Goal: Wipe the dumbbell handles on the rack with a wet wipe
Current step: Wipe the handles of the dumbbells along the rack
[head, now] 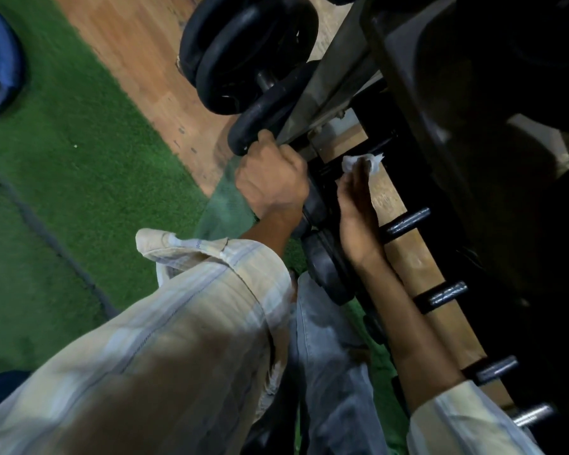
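task looks mid-way, can't tell how many handles are already wiped. right hand [355, 198] reaches far into the dumbbell rack [418, 178] with the white wet wipe [362, 161] bunched at its fingertips, pressed on or just beside a dark dumbbell handle [380, 146] at the far end of the row. fingers look curled onto the wipe, exact grip is blurred. left hand [271, 178] is curled round the dark end of a dumbbell [243, 139] at the rack's left edge, seems to steady it. nearer handles [408, 221] stick out on the right and look untouched, judging only by where the wipe is now. both forearms stretch forward, cream sleeves pushed back. green turf [79, 159] and wood floor on the left.
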`<state>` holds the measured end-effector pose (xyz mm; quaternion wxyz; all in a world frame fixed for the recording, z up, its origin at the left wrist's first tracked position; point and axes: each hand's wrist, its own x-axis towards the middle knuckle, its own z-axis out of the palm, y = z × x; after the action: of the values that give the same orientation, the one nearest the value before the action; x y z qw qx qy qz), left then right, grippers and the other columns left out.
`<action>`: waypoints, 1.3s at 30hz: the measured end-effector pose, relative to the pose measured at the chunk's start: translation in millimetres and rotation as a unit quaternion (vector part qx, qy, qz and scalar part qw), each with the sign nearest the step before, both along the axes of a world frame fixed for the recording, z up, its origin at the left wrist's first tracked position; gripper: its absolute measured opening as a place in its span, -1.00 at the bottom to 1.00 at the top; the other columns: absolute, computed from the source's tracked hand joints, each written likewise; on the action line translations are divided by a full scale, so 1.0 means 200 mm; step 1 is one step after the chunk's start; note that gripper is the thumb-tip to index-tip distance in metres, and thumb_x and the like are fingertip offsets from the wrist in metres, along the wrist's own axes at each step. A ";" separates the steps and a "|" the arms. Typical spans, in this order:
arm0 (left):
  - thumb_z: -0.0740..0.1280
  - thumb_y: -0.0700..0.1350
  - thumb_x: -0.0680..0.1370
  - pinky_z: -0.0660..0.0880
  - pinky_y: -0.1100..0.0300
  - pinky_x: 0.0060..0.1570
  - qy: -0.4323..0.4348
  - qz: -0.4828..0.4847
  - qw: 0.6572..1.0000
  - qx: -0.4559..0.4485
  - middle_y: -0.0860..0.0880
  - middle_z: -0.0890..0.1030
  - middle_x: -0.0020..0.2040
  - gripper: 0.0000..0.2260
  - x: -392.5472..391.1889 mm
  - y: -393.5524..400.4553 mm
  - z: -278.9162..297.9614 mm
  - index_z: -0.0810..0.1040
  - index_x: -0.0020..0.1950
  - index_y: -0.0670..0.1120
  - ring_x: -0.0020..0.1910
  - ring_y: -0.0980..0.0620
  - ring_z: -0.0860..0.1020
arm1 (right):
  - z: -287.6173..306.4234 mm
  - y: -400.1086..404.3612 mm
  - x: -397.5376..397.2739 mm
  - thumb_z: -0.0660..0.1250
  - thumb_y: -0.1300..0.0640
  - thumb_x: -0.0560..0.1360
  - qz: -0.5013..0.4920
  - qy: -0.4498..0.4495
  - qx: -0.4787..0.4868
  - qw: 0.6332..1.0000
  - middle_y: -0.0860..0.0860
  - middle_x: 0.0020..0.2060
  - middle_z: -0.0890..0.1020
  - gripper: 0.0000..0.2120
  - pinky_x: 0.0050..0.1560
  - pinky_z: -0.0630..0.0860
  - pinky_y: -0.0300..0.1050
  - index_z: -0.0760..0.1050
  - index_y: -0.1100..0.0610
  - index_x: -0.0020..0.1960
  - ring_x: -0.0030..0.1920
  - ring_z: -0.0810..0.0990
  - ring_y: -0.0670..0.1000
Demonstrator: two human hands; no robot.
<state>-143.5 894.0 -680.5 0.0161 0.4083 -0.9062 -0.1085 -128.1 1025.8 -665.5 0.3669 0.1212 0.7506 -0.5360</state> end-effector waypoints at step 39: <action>0.15 -0.04 0.59 0.56 -0.04 -0.19 -0.073 -0.044 0.974 0.208 -0.19 0.63 -0.14 -0.80 0.01 -0.13 0.11 0.48 0.06 -0.13 -0.14 -0.23 0.61 | 0.25 -0.12 -0.21 0.40 0.40 0.53 -0.382 -0.143 -0.055 0.911 0.06 -0.25 0.66 -0.78 0.17 0.60 0.09 0.62 0.16 -0.23 -0.15 0.64 0.07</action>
<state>-141.3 867.5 -658.5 -0.1402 0.3692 -0.8798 -0.2646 -169.8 1001.3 -616.4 0.2442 0.4538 0.5561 -0.6521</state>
